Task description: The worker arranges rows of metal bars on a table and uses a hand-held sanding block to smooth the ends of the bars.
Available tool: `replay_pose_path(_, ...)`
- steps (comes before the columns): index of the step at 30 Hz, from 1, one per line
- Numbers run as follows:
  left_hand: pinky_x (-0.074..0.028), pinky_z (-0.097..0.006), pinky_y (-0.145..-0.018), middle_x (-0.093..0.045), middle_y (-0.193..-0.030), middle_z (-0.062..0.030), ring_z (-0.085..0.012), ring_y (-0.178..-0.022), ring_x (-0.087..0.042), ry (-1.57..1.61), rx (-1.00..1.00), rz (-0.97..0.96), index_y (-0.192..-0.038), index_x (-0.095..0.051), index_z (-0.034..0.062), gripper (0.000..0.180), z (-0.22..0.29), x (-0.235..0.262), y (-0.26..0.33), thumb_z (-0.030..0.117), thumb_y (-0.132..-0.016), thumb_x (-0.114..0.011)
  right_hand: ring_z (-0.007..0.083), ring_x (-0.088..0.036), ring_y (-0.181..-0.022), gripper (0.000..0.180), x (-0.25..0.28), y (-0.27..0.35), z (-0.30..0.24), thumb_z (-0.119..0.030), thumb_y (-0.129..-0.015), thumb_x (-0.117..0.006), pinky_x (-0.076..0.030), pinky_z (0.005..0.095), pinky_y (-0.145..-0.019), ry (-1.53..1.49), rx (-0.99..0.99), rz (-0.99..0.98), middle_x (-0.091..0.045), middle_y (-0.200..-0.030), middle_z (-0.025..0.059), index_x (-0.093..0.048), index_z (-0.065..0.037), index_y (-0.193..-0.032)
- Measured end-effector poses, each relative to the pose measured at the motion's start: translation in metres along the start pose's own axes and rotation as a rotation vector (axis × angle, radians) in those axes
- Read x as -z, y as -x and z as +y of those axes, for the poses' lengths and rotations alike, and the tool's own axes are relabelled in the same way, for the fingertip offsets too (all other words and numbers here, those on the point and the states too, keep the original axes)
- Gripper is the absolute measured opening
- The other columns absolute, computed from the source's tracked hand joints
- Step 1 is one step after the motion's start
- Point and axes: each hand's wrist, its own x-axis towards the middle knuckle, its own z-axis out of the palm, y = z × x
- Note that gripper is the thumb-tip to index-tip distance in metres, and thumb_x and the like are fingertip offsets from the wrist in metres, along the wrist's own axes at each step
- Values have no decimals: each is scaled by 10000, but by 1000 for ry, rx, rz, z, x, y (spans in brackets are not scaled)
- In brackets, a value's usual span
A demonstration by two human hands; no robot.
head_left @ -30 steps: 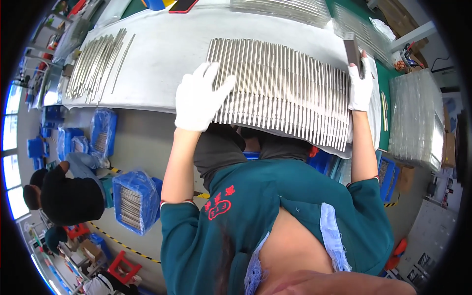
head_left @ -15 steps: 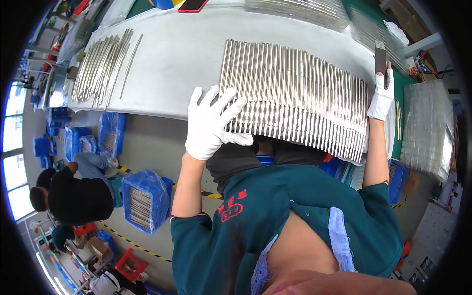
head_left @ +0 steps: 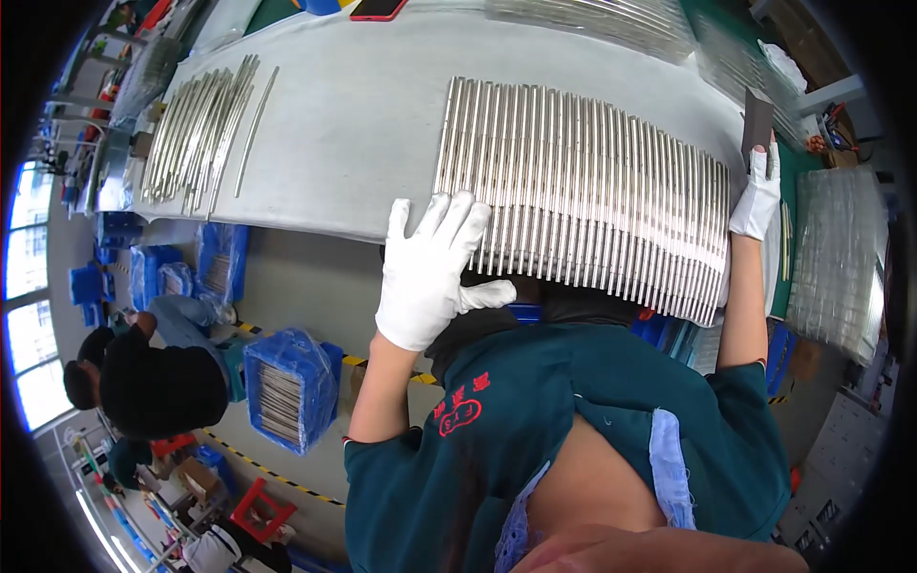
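Note:
A broad row of thin silvery metal rods (head_left: 583, 181) lies side by side on the pale table, their near ends jutting past the front edge. At the row's left end, my white-gloved left hand (head_left: 430, 277) has its fingers stretched out and its thumb apart, the fingertips at the outermost rods. My gloved right hand (head_left: 757, 202), bare at some fingertips, is by the row's right end. Its fingers are closed on a dark grey flat bar (head_left: 758, 124) that stands up beyond them. The lower part of that bar is hidden by the hand.
A looser group of rods (head_left: 196, 134) lies at the table's left. A red-edged phone (head_left: 378, 9) and clear plastic-wrapped bundles (head_left: 592, 24) are at the far side. Wrapped clear trays (head_left: 829, 253) stand on the right. Left on the floor are blue rod-filled crates (head_left: 287, 392) and a seated person (head_left: 158, 377).
The view has shifted slightly. My left hand has drawn a little nearer to me along the rods, its fingers less spread. The bar in my right hand has turned, showing a wider face.

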Motion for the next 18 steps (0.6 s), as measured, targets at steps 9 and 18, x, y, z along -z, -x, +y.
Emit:
replay_pose_path(9,-322,-611,-1128,-615,-1386,-197,-379,-1263,-585,-142,92,95,-1382,-596,34,967,-24,8,16,760,-746,-656,231,-525,-1346,527,0,-1,2,-356,-1040,-629,-362,337,-1152,3,-11,-19,-584,-1456,122,-571,-29,-1449)
replay_pose_path(18,-307,-627,-1151,-575,-1443,-210,-436,-1315,-550,-71,35,15,-1437,-544,35,1033,-9,1,9,818,-764,-585,216,-536,-1320,527,-2,0,2,-356,-1035,-641,-367,328,-1139,-28,-46,-35,-589,-1445,118,-578,-35,-1447)
